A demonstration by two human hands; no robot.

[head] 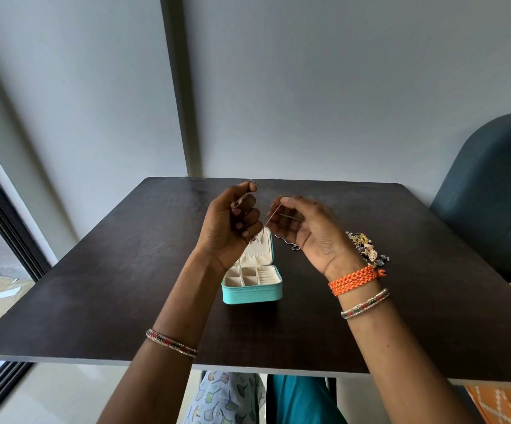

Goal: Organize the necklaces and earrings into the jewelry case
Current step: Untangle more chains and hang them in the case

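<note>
Both hands pinch one thin necklace above the open jewelry case.
Left hand and right hand fingers grasp chain ends mid-frame; earring pile right; bench bare toward left edge.

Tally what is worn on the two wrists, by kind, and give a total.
Beaded bangles with red, green and clear stones: 2, one on the left wrist and one on the right wrist.
Orange braided thread bands: 1, on the right wrist.
Total: 3.
</note>
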